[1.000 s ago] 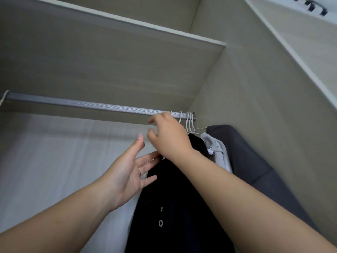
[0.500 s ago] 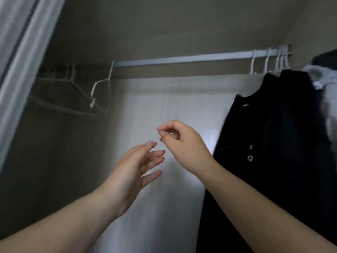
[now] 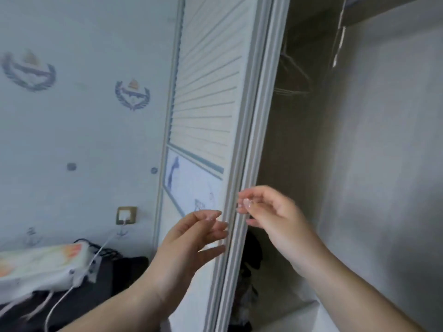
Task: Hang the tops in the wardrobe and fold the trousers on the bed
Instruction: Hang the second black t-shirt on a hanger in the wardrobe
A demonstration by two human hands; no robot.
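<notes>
- left hand [image 3: 191,238] open, empty, in front of wardrobe door [image 3: 211,104]
- right hand [image 3: 271,216] loosely curled, holding nothing
- bare hangers [image 3: 292,77] inside wardrobe [image 3: 371,164]; tops, trousers out of frame

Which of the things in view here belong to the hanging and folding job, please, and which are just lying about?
Belonging to the job:
- wardrobe interior, open
- empty hangers inside it
- slatted wardrobe door
- left hand and right hand, both empty

Just lying about:
- wall socket with white cable
- patterned pillow
- dark fabric beneath it, too blurred to identify
</notes>
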